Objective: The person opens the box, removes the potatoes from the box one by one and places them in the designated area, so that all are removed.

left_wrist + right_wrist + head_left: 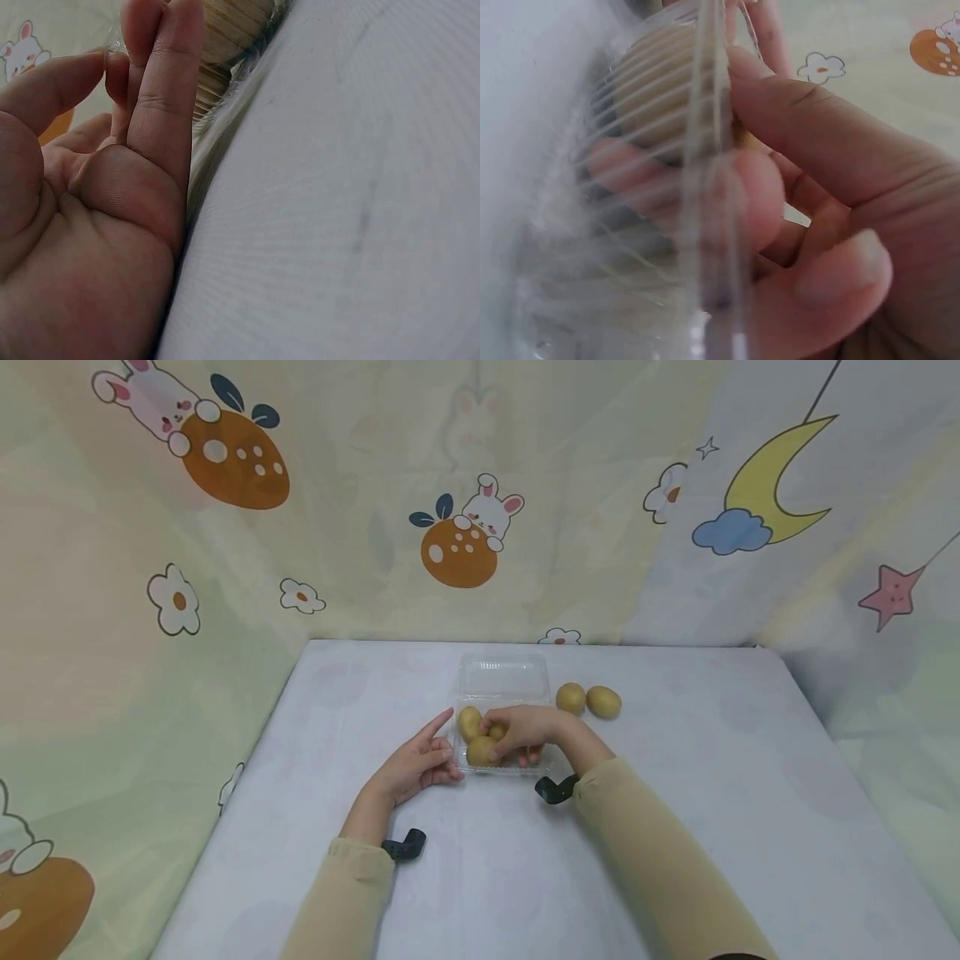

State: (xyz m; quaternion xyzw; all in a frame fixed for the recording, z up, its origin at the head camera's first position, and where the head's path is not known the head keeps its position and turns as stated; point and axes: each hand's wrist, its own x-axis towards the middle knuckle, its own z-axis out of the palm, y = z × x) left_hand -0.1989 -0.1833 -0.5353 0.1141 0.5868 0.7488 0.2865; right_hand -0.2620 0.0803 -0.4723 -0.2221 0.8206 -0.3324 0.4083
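A clear plastic clamshell box lies on the table with its lid folded back. Potatoes sit in its left half: one at the back left, a front potato and one partly hidden under my right hand. My right hand reaches in from the right, thumb and fingers curled about the front potato; in the right wrist view the ribbed wall blurs this hold. At the box's left side, my left hand pinches the rim between thumb and a finger, its index finger pointing forward.
Two more potatoes, a left one and a right one, lie on the white table just right of the box. A printed cloth hangs behind the table. Dark wrist cameras sit on both wrists.
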